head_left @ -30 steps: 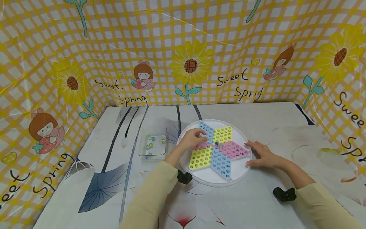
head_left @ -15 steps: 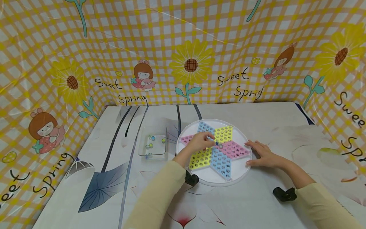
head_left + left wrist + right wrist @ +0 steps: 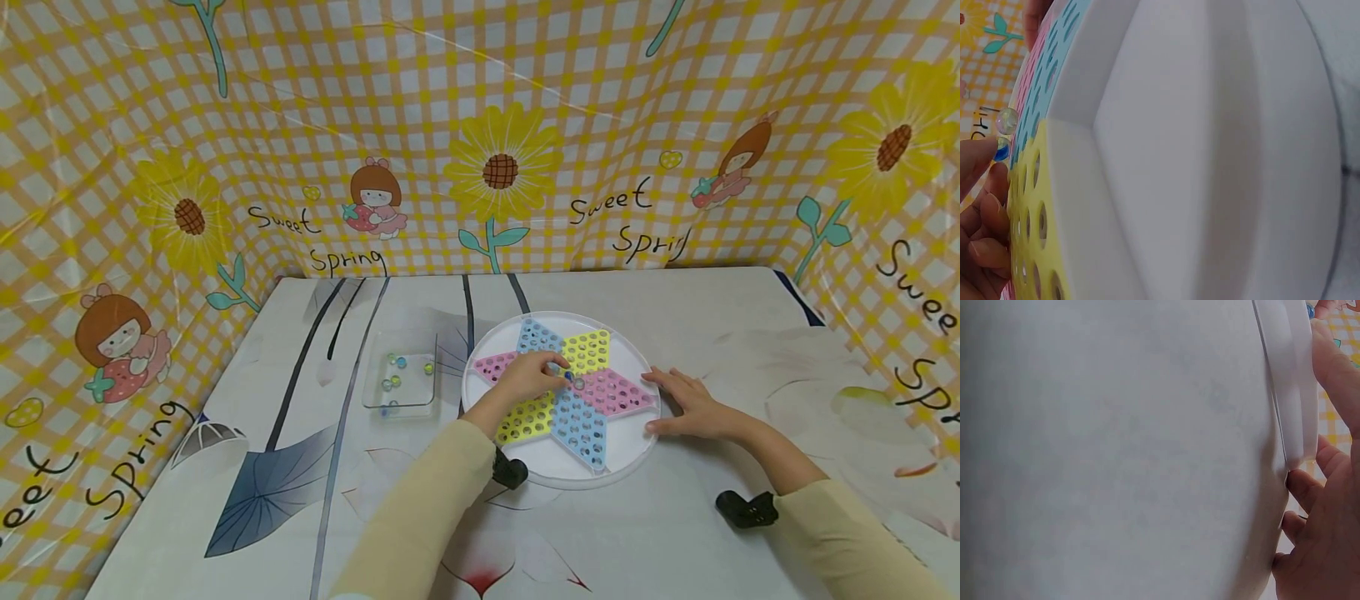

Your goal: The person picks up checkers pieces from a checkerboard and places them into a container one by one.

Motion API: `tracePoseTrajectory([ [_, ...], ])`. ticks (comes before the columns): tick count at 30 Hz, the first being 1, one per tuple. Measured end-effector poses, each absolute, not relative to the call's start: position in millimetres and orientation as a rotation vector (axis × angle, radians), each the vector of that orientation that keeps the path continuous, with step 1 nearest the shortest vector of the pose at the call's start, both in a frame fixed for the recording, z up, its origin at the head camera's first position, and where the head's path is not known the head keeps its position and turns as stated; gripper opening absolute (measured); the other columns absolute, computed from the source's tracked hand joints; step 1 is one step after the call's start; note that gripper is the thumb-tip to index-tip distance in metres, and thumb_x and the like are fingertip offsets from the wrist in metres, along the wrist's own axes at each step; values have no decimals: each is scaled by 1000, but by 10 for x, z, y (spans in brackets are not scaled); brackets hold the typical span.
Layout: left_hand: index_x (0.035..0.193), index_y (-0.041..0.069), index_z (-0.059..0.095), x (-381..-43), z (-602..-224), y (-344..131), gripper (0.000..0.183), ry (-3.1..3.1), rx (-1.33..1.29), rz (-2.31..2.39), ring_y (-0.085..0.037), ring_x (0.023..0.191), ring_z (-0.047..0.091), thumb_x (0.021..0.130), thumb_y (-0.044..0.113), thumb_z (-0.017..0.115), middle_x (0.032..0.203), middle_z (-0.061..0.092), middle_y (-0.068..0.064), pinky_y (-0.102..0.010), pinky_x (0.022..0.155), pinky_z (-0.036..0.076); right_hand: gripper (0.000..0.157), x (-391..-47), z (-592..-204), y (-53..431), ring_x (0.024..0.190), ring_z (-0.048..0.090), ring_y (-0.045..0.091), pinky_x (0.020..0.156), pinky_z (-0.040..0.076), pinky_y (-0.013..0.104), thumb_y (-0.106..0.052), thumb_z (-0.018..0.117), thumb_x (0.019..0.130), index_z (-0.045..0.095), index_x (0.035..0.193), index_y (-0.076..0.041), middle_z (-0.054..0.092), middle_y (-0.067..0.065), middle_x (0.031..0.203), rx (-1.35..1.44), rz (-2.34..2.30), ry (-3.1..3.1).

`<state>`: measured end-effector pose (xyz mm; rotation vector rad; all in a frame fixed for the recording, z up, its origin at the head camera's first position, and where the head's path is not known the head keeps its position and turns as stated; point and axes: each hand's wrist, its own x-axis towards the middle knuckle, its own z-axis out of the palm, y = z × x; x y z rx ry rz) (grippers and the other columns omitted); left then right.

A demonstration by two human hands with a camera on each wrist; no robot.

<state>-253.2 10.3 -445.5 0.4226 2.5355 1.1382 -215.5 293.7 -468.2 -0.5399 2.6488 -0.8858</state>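
A white round Chinese checkers board [image 3: 628,450] with a pink, yellow and blue holed star lies on the table. At its centre are a blue marble [image 3: 1002,150] and a clear marble [image 3: 1007,120], close together. My left hand [image 3: 534,379] reaches over the star from the left. Its thumb and index finger pinch the blue marble, while the other fingers curl low over the yellow part. On the board's right side, my right hand [image 3: 693,407] rests its spread fingers and thumb against the rim [image 3: 1294,381].
Left of the board stands a clear plastic box [image 3: 412,404] with several marbles [image 3: 396,381] inside. Black wrist straps [image 3: 746,508] sit at both cuffs. A yellow checked cloth [image 3: 420,100] hangs behind and beside the table.
My left hand has moved right across the board, from the pink and blue points on its left to the two marbles at the centre. The right hand has stayed at the rim.
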Motion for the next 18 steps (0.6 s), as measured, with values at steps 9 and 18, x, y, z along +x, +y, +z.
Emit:
tracePoseTrajectory([
  [9, 114, 26, 63, -2538, -4450, 121, 29, 2615, 462, 970, -8, 70, 45, 85, 29, 65, 81, 52, 6, -19, 61, 32, 83, -2147, -4660, 2922, 128, 1, 55, 92, 7, 73, -33, 72, 73, 28, 136, -1, 15, 34, 143, -542, -889, 2637],
  [18, 99, 26, 65, -2539, -4451, 156, 19, 2658, 416, 946, -8, 67, 44, 81, 31, 69, 76, 51, 8, -20, 60, 31, 83, -2140, -4644, 2913, 128, 0, 55, 91, 8, 74, -34, 71, 74, 27, 136, -1, 14, 33, 143, -519, -875, 2636],
])
